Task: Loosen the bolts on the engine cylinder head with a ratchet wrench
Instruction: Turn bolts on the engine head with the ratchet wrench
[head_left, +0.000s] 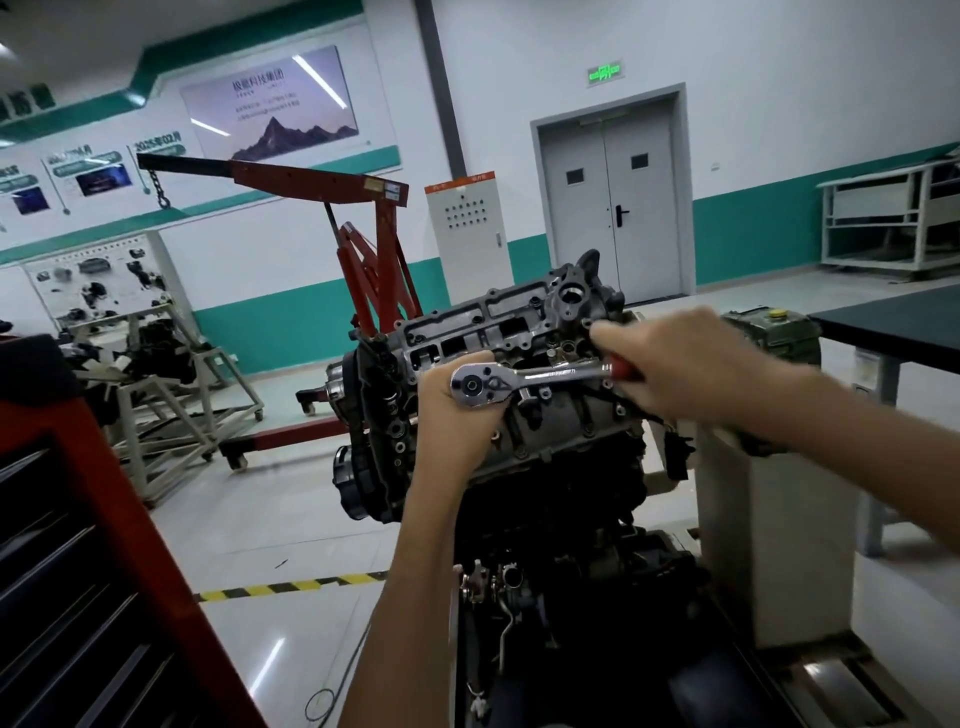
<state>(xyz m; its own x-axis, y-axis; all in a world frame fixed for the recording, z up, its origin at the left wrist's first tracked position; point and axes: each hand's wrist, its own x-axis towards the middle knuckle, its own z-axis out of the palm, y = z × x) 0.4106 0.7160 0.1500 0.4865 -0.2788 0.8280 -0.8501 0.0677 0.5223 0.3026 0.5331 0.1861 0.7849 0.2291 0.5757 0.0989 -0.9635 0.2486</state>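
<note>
Left hand (457, 415) is cupping the wrench (524, 378) at its ratchet end, steadying it on the cylinder head (457, 323), while right hand (675, 364) is gripping the handle for leverage.

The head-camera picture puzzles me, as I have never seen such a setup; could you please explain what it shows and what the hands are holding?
There is no robot here. A person wears a wide-angle camera on the head, so the single picture looks forward and down at their own two bare hands. In front of them is an engine, with its grey metal cylinder head on top. The shiny tool lying across it is a ratchet wrench. The right hand has its grip on the wrench's red handle. The left hand is curled around the wrench just under its round end, steadying it. Behind stand a red engine hoist and a grey double door. A red tool cabinet is at the lower left.
</note>
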